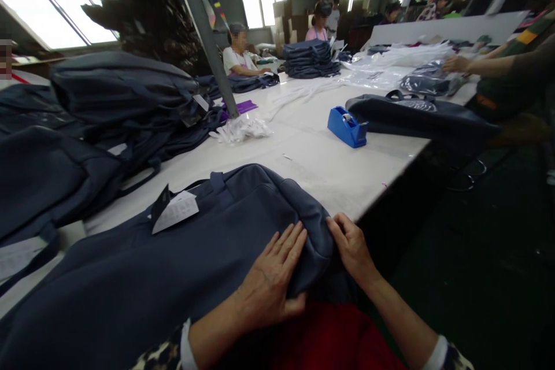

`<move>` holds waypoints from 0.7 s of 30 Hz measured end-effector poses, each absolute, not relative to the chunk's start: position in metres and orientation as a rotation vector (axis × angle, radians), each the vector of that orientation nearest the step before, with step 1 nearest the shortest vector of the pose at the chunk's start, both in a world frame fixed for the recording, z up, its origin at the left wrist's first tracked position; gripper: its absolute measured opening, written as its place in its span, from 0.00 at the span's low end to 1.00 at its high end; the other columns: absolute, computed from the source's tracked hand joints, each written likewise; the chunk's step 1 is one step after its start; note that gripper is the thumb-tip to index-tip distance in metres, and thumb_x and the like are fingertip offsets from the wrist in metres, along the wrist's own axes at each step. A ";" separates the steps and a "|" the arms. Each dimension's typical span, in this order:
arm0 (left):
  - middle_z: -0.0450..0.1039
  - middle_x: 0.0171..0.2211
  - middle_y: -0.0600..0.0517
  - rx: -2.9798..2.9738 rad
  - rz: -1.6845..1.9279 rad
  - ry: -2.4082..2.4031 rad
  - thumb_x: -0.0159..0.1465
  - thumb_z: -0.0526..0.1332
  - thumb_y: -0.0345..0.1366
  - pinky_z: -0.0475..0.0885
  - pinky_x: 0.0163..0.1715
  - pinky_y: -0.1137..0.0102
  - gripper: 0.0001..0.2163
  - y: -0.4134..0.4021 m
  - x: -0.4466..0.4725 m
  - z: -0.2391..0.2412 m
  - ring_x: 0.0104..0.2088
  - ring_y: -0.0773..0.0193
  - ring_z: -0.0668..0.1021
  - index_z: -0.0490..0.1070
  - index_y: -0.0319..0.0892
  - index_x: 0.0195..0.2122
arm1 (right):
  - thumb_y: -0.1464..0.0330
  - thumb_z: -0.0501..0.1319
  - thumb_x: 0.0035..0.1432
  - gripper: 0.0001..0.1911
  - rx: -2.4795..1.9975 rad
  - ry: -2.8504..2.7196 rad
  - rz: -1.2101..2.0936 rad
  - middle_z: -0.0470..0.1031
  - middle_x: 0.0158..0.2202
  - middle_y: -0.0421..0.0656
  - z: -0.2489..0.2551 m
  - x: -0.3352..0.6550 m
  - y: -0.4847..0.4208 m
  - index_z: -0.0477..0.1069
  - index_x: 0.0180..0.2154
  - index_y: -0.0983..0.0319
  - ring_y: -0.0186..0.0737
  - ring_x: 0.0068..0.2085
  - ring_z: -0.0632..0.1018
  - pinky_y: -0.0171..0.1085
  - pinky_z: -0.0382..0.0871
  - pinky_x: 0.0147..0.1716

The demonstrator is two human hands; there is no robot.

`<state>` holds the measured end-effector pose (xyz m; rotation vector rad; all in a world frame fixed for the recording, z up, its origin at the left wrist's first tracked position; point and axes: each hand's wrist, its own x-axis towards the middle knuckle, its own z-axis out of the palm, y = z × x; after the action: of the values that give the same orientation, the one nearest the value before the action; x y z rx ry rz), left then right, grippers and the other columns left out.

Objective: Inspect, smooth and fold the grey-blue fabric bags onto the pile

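A dark blue bag (182, 266) lies flat along the near edge of the table, its rounded end toward the right. White and black paper tags (177, 211) stick up from its far side, near a short strap loop. My left hand (273, 277) rests flat on the bag close to that end, fingers stretched out together and thumb apart. At the bag's right edge, my right hand (350, 243) has thumb and fingers closed on the fabric.
More dark blue bags (125, 87) are heaped at the left. A blue tape dispenser (347, 127) stands beyond my bag, beside another bag (416, 115). A metal post (208, 34) rises from the white table (299, 173). Several people work around it; one person's hands touch plastic-wrapped goods at right.
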<state>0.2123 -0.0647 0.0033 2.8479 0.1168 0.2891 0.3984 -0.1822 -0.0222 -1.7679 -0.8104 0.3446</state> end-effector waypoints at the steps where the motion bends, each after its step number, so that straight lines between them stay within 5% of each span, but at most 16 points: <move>1: 0.39 0.71 0.40 2.828 0.326 0.102 0.55 0.60 0.34 0.56 0.65 0.49 0.46 -0.065 0.211 0.004 0.70 0.47 0.50 0.33 0.38 0.71 | 0.58 0.53 0.66 0.16 -1.763 -0.808 0.293 0.61 0.23 0.35 -0.020 0.392 -0.192 0.61 0.28 0.59 0.33 0.24 0.65 0.33 0.61 0.25; 5: 0.40 0.71 0.40 2.724 0.481 0.050 0.54 0.57 0.30 0.60 0.64 0.50 0.44 -0.064 0.207 0.009 0.69 0.47 0.53 0.36 0.39 0.71 | 0.70 0.55 0.66 0.05 -1.711 -1.089 -0.090 0.74 0.35 0.44 -0.015 0.357 -0.228 0.69 0.37 0.59 0.40 0.38 0.76 0.38 0.72 0.39; 8: 0.47 0.69 0.41 2.704 0.557 0.046 0.53 0.57 0.31 0.60 0.64 0.49 0.42 -0.063 0.207 0.016 0.67 0.47 0.56 0.42 0.40 0.70 | 0.76 0.53 0.64 0.14 -1.678 -1.423 -0.211 0.76 0.44 0.48 -0.016 0.338 -0.231 0.71 0.48 0.59 0.43 0.45 0.77 0.42 0.75 0.44; 14: 0.67 0.57 0.43 2.769 0.616 0.013 0.53 0.61 0.35 0.54 0.65 0.46 0.32 -0.060 0.211 0.027 0.59 0.49 0.67 0.58 0.41 0.61 | 0.76 0.51 0.65 0.13 -1.849 -1.493 -0.291 0.76 0.39 0.49 -0.020 0.338 -0.213 0.73 0.44 0.62 0.44 0.40 0.76 0.41 0.78 0.40; 21: 0.55 0.64 0.37 2.753 0.712 0.094 0.55 0.60 0.30 0.61 0.62 0.48 0.35 -0.071 0.206 0.012 0.64 0.45 0.59 0.51 0.37 0.64 | 0.73 0.51 0.66 0.13 -1.971 -1.447 -0.355 0.75 0.37 0.49 -0.037 0.334 -0.213 0.73 0.43 0.61 0.45 0.39 0.74 0.37 0.78 0.33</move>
<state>0.2062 -0.0715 0.0125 2.7532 0.0944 0.7125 0.3342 -0.2125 -0.0371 -1.9711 -1.4471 -0.3549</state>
